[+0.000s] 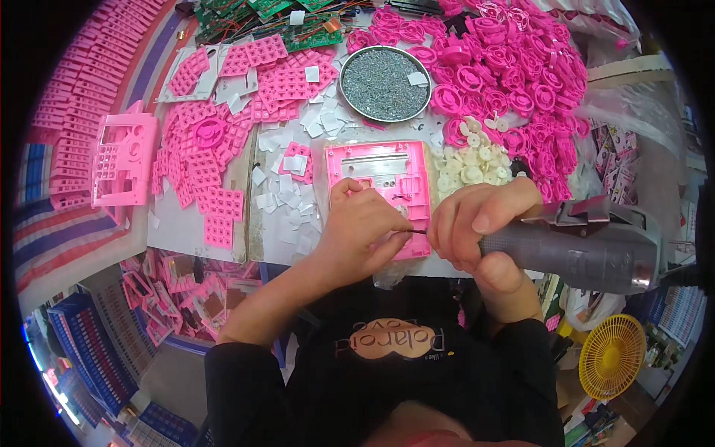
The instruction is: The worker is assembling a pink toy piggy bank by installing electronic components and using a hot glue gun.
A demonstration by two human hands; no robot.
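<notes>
A pink plastic toy casing [417,195] lies open side up at the table's front edge, with a silvery strip inside its far part. Over its left side is my left hand [361,227], thumb and forefinger pinched at the tip of a dark driver bit [418,232]. Whatever small thing those fingertips hold is hidden. My right hand [484,223] grips the front of a grey electric screwdriver [570,249], which lies nearly level and points left. Its bit reaches over the casing's near right part.
Beyond the casing stands a round metal dish of screws [385,83]. Pink round parts [514,74] and cream discs [469,160] heap at right. Pink keypads [201,149], white paper squares [287,197] and an upright pink casing [126,156] occupy the left. Green circuit boards [246,18] lie behind.
</notes>
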